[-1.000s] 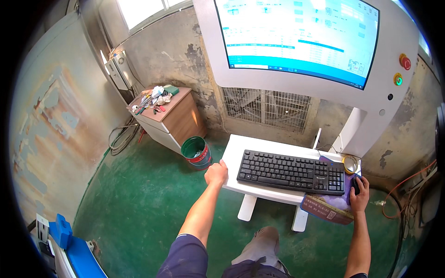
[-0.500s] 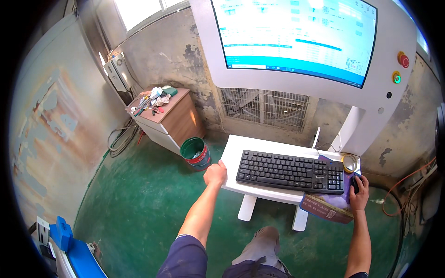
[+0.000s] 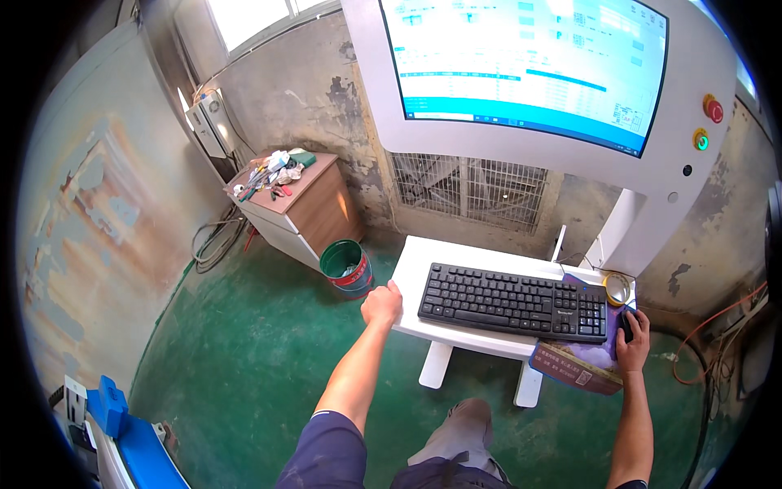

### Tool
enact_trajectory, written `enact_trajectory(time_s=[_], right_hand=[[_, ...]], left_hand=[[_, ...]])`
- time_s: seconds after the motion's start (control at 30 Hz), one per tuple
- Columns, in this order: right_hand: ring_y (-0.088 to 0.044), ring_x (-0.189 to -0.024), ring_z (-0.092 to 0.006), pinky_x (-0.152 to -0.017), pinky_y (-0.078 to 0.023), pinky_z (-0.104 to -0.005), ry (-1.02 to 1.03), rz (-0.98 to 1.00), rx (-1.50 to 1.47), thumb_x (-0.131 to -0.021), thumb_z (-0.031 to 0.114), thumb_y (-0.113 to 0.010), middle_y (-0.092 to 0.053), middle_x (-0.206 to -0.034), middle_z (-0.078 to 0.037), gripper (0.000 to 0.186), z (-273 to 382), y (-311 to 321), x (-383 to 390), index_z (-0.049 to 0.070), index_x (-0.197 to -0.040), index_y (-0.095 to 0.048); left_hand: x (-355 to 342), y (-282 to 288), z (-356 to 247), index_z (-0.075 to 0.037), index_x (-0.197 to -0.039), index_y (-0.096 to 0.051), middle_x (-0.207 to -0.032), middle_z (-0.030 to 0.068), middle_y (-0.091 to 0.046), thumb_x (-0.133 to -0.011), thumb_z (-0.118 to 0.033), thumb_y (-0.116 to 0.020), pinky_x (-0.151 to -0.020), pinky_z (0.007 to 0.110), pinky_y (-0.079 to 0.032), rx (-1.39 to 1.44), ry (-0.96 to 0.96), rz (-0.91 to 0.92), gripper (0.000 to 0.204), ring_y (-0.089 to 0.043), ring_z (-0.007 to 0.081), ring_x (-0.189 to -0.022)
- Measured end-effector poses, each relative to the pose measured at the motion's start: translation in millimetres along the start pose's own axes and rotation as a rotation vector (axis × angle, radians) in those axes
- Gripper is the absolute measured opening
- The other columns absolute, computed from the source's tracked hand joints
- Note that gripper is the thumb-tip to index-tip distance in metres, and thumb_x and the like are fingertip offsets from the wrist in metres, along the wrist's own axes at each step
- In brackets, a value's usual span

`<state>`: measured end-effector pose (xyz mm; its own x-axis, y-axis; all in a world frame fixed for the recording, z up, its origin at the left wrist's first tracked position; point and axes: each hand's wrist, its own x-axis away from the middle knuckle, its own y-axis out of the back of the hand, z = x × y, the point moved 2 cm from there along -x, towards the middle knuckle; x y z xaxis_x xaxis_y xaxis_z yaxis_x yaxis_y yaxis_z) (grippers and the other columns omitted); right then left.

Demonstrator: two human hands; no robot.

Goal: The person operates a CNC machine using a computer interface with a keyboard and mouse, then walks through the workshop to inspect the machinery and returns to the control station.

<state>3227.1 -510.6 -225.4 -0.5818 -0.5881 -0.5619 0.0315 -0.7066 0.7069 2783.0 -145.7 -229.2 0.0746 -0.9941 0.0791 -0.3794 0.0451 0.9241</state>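
Observation:
A white keyboard shelf (image 3: 412, 273) stands in front of me under a large screen (image 3: 529, 69). My left hand (image 3: 382, 306) is closed round the shelf's left edge, thumb on top; the undersides of its fingers are hidden. On the shelf lies a black keyboard (image 3: 497, 299), which neither hand touches. Right of it, my right hand (image 3: 633, 349) rests over a black mouse (image 3: 626, 325), fingers curved about it. The mouse sits on a purple mouse pad (image 3: 599, 352) whose front part hangs over the shelf's edge. A roll of yellow tape (image 3: 608, 288) lies behind the mouse.
A red push button (image 3: 713, 111) and a green-lit one (image 3: 701, 140) sit beside the screen. Back left, a wooden cabinet (image 3: 332, 196) carries a heap of tools, with a green bucket (image 3: 352, 279) before it. Hoses (image 3: 717, 350) hang at right. Blue equipment (image 3: 142, 440) stands lower left.
The whole view has shifted a little to the right. Both hands keep their places, the left on the shelf edge and the right on the mouse.

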Motion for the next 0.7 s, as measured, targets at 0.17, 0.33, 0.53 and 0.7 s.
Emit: enact_trajectory(time_s=[0.17, 0.33, 0.53, 0.7], right_hand=[[-0.054, -0.114, -0.0320, -0.098, -0.043, -0.0362, 0.006, 0.003, 0.018, -0.074, 0.004, -0.066, -0.053, -0.125, -0.014, 0.038, -2.2, -0.7, 0.2, 0.004, -0.112, -0.063], [-0.054, -0.114, -0.0318, -0.098, -0.043, -0.0362, 0.000, 0.002, 0.010, -0.074, 0.004, -0.066, -0.053, -0.125, -0.014, 0.038, -1.9, -0.6, 0.9, 0.005, -0.112, -0.063], [-0.052, -0.116, -0.0340, -0.099, -0.042, -0.0377, -0.024, 0.003, -0.011, -0.073, 0.004, -0.066, -0.053, -0.125, -0.016, 0.038, 0.5, 0.4, 0.8, 0.004, -0.110, -0.063], [-0.052, -0.116, -0.0340, -0.099, -0.042, -0.0379, -0.014, -0.001, -0.012, -0.073, 0.003, -0.066, -0.053, -0.125, -0.016, 0.038, -0.4, 0.2, 0.7, 0.004, -0.110, -0.063]], left_hand=[[0.0, -0.2, -0.6, 0.000, -0.096, -0.070, -0.098, 0.0232, -0.068, -0.095, -0.044, -0.033, -0.087, 0.046, -0.049, -0.001, -0.002, 0.004, 0.058, -0.065, 0.0379, -0.096], [-0.9, -1.5, -0.2, 0.000, -0.097, -0.070, -0.098, 0.0231, -0.068, -0.095, -0.044, -0.033, -0.087, 0.046, -0.049, -0.008, 0.003, 0.013, 0.058, -0.065, 0.0378, -0.096], [-1.4, -1.6, 0.5, 0.000, -0.096, -0.070, -0.098, 0.0229, -0.068, -0.095, -0.044, -0.033, -0.086, 0.046, -0.049, -0.006, 0.003, 0.009, 0.057, -0.065, 0.0377, -0.096], [-0.4, -0.8, -0.4, 0.000, -0.096, -0.070, -0.098, 0.0229, -0.068, -0.095, -0.044, -0.034, -0.086, 0.046, -0.049, -0.005, 0.000, 0.001, 0.057, -0.065, 0.0376, -0.096]])
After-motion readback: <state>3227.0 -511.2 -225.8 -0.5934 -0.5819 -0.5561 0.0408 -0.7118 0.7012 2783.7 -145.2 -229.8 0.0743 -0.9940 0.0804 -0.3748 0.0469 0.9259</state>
